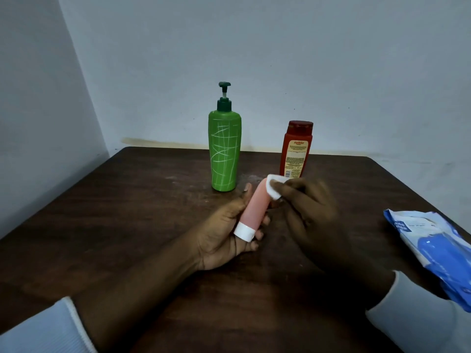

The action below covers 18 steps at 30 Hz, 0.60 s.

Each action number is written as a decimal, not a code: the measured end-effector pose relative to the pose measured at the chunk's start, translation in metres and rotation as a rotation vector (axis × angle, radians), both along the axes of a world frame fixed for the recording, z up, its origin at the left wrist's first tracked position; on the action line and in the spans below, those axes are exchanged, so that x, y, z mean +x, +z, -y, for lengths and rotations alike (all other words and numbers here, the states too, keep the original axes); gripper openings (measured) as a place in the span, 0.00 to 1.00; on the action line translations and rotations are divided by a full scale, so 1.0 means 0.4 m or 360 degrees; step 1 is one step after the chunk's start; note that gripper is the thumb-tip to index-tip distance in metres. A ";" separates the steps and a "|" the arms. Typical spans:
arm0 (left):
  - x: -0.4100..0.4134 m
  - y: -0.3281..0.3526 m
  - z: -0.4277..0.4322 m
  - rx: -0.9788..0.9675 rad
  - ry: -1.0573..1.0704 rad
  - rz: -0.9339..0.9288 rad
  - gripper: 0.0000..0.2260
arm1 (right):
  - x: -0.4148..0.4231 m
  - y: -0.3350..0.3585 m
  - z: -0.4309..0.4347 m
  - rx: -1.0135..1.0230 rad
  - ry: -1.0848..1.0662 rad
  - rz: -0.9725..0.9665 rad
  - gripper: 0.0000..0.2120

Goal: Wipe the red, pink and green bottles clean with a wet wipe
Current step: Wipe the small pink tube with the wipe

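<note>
The left hand (pixel 224 233) grips a slim pink plastic bottle with a white cap (pixel 254 205), fingers curled round its lower body, cap end nearest the palm. The bottle is held off the dark wooden table (pixel 127 200), just in front of the upright green plastic pump bottle (pixel 224 154). The right hand (pixel 311 215) pinches a white wet wipe (pixel 274 186) against the pink bottle's far end. A red plastic bottle (pixel 295 151) stands right of the green one. A blue-and-white wipe pack (pixel 433 245) lies well to its right.
</note>
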<state>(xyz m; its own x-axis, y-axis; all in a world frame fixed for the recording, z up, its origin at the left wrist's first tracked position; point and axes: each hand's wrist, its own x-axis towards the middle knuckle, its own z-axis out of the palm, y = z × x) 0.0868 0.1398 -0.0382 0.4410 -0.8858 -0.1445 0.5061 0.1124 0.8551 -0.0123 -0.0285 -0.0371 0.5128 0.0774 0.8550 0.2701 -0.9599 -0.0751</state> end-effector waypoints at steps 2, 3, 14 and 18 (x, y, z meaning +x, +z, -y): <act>-0.011 0.004 -0.002 -0.0001 -0.0020 0.0006 0.26 | 0.006 -0.009 -0.007 -0.0099 0.0069 -0.0047 0.19; -0.012 0.003 -0.003 -0.0010 -0.0030 0.0011 0.27 | 0.008 -0.010 -0.013 -0.0159 0.0103 -0.0095 0.18; -0.003 0.002 0.000 0.0038 0.0055 0.0107 0.27 | -0.010 0.013 -0.013 0.0050 0.0169 -0.0106 0.16; -0.008 0.006 -0.002 -0.0005 0.0127 0.0089 0.27 | 0.007 0.002 0.005 0.0042 0.0007 -0.0130 0.18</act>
